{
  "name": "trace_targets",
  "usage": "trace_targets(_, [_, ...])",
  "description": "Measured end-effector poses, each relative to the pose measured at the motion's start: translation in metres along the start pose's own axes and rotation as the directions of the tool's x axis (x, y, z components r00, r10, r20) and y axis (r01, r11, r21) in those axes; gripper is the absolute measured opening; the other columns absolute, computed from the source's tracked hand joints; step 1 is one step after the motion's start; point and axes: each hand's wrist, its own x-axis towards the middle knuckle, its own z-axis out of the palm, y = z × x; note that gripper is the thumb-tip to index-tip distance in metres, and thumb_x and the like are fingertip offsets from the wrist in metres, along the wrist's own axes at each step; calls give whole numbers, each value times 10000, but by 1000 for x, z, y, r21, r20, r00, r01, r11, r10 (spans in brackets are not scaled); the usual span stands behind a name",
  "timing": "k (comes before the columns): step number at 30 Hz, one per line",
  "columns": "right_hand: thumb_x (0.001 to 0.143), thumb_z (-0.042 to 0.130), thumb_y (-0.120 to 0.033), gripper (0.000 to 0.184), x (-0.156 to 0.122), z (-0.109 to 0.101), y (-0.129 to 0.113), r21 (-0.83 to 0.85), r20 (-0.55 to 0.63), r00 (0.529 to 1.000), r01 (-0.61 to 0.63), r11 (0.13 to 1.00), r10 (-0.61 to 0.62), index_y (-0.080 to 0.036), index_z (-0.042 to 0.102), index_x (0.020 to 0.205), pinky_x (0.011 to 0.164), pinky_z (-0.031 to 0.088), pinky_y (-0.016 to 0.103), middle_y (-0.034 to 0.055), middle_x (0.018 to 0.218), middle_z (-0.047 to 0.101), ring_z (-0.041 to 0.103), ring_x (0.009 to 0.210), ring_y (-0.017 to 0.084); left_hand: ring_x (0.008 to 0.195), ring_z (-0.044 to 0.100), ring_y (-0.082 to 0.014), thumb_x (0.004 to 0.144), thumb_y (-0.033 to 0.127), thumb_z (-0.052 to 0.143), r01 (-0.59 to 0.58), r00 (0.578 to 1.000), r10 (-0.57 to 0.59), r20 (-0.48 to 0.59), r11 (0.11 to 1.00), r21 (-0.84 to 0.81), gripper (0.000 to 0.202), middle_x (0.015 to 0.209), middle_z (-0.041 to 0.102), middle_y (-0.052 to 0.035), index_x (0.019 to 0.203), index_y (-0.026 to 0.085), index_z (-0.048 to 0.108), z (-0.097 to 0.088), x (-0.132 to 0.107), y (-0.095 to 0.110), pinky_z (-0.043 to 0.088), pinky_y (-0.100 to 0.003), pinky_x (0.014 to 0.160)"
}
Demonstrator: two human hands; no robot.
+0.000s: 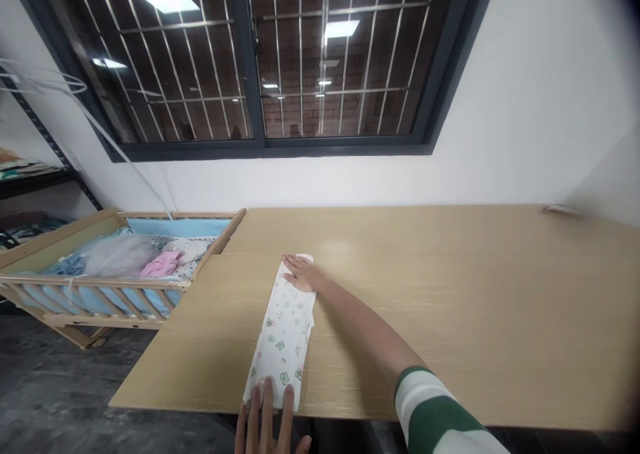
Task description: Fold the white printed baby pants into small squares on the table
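A white cloth [283,327] with small green and pink prints lies on the table, folded into a long narrow strip. My right hand [303,274] rests flat on its far end, fingers stretched out to the left. At the near end, close to the table's front edge, my left hand [267,422] has its fingers spread, with the fingertips over the cloth. Part of the left hand is cut off by the bottom of the view. Neither hand grips anything.
The wide tan table [450,321] runs along the wall beneath a barred window [340,61]. To its left stands a wooden crib [100,283] holding a pink cloth [161,265], other fabrics and white netting [120,254]. A dark shelf [33,184] is at far left.
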Motion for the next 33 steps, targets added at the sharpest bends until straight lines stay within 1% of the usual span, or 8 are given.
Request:
trace_targets(6, [1037,232,-542,690,-1,-7,12,-29,35,999,36,999,-35,-167,217,1616,1253,98,396,70,1681,156,126,1556,227,1162,642,-368,871,555,628,-70,995,74,-72,996,55,591,1282,682,-155,1386,267,593,-9,17,16,518,-521,948])
trace_targets(13, [1018,334,-444,640,-25,-37,12,-100,-82,994,64,993,-73,-133,323,1577,1252,143,465,123,1656,248,188,1542,273,1087,664,-328,929,467,594,-23,1000,25,17,988,-150,459,1283,680,-139,1333,251,615,-31,63,28,528,-533,944])
trace_targets(16, [1007,406,-350,534,-70,-49,-22,-74,-206,974,84,994,-98,-118,472,1483,1202,276,476,176,1620,325,345,1472,318,1091,669,-288,972,394,540,-76,997,70,-33,956,-282,357,1244,700,-114,1274,226,633,-36,74,4,560,-470,925])
trace_targets(19, [1035,388,-327,396,-139,-52,-72,70,-159,969,201,977,-188,-157,643,1286,1025,475,367,147,1313,636,615,1184,243,1137,662,-271,992,362,515,-126,992,122,-36,912,-392,288,1261,692,-104,1214,230,643,-36,77,-24,577,-435,935])
trace_targets(22, [1028,465,-431,376,-208,-41,-114,144,-80,964,265,953,-255,-187,671,1226,972,499,342,98,1126,709,661,1054,217,1107,685,-234,1008,396,497,-237,969,243,-45,858,-456,300,1222,713,-90,1212,226,639,-36,75,-42,610,-358,892])
trace_targets(25, [950,612,-479,477,-258,-11,-136,64,-106,962,258,964,-250,-179,616,1321,1065,451,410,131,1282,672,605,1204,278,1075,706,-213,1037,308,423,-346,935,339,-99,820,-457,305,1194,731,-82,1229,205,636,-39,72,-48,621,-314,857])
trace_targets(29, [987,492,-147,363,-291,20,-146,-34,-281,927,247,968,-246,-196,595,1331,1093,431,428,117,1285,687,617,1186,250,914,740,-160,994,64,319,-444,891,421,-169,736,-511,408,1054,770,-47,1185,202,652,-50,69,-48,613,-253,808])
trace_targets(33, [1015,456,-169,296,-298,-10,-156,184,-275,951,198,963,-143,-229,622,1252,1005,497,348,77,1109,724,659,1043,205,902,733,-122,990,68,396,-344,920,373,-124,611,-714,373,1024,759,-55,1244,213,627,-61,73,-48,582,-185,838])
